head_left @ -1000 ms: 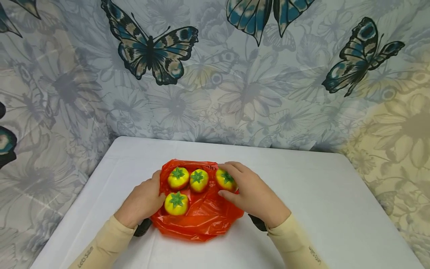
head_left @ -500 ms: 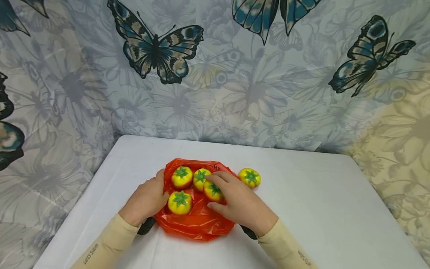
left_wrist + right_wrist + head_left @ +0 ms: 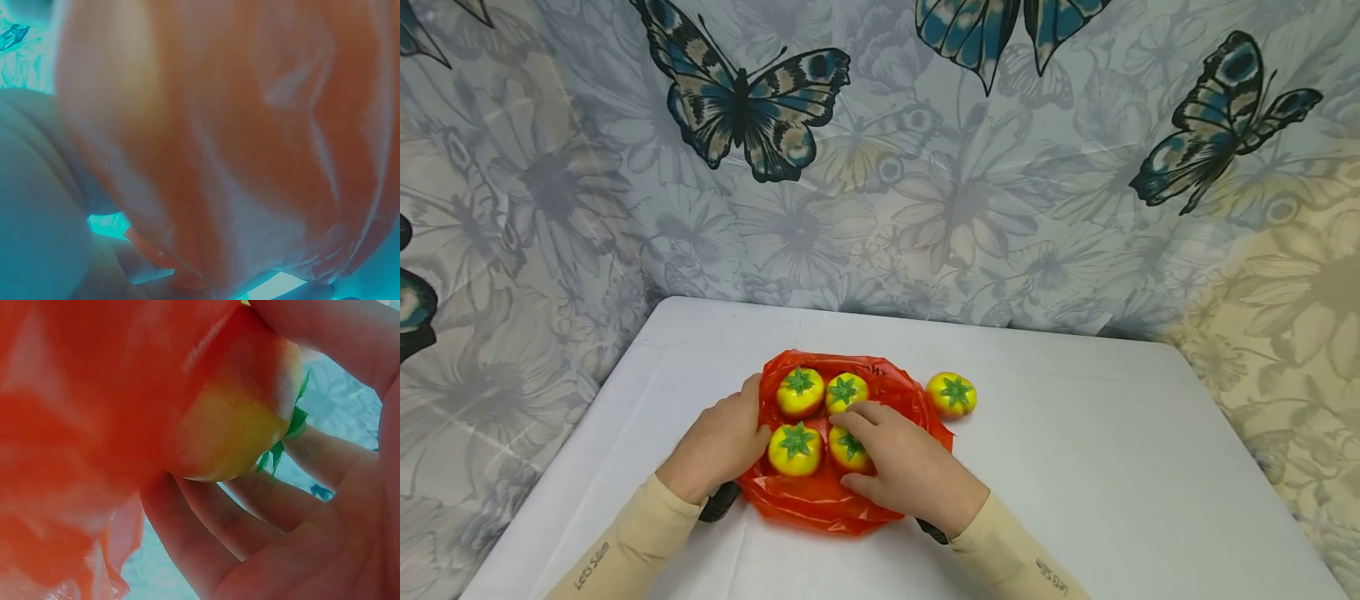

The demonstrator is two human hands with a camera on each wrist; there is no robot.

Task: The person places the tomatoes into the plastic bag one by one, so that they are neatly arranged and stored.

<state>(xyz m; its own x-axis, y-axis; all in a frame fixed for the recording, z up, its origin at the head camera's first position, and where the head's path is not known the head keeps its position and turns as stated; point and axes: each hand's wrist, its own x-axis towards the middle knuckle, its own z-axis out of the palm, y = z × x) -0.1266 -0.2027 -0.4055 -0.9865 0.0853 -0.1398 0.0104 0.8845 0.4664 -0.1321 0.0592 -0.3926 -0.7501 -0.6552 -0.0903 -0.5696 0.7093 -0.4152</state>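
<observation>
A red plastic bag (image 3: 820, 508) lies spread on the table with several yellow-and-red fruits, each with a green star-shaped top like a tomato's or persimmon's. Gripping the bag's left edge, my left hand (image 3: 715, 437) stays beside the front-left fruit (image 3: 795, 451); orange-red plastic (image 3: 250, 125) fills the left wrist view. My right hand (image 3: 910, 458) holds another fruit (image 3: 847, 447) at the front right of the group, partly covered by the fingers. In the right wrist view, thumb and fingers curl about that fruit (image 3: 231, 419), and the bag hides part of it.
One fruit (image 3: 952, 395) sits on the white tabletop (image 3: 1075, 450) just right of the bag. Two more fruits, one at back left (image 3: 801, 392) and one beside it (image 3: 846, 390), rest on the bag. A butterfly-patterned wall covering (image 3: 880, 208) rises behind the table.
My right hand has carried its fruit left and toward the front, from the bag's right edge to beside the front-left fruit. The fruit outside the bag has come into view. My left hand stays put.
</observation>
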